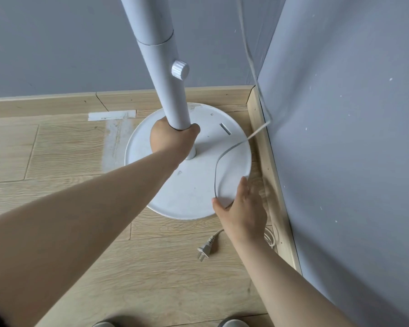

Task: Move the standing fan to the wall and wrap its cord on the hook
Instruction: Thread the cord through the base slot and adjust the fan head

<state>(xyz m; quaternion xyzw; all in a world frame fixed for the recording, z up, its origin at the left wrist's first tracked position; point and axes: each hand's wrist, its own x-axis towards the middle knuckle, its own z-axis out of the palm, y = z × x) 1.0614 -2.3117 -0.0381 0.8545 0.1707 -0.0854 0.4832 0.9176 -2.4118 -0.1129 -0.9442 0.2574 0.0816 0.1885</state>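
Note:
The white standing fan's pole rises from its round white base, which sits on the wooden floor in the corner where two grey walls meet. My left hand is wrapped around the bottom of the pole. My right hand lies over the base's near right rim, fingers spread, touching the white cord that loops across the base. From there the cord climbs along the right wall and leaves the frame. The plug lies on the floor just in front of the base. No hook is in view.
A wooden skirting board runs along both walls, close to the base's right edge. A strip of white tape is stuck to the floor at the back wall. A coil of cord lies by the skirting. My shoes show at the bottom edge.

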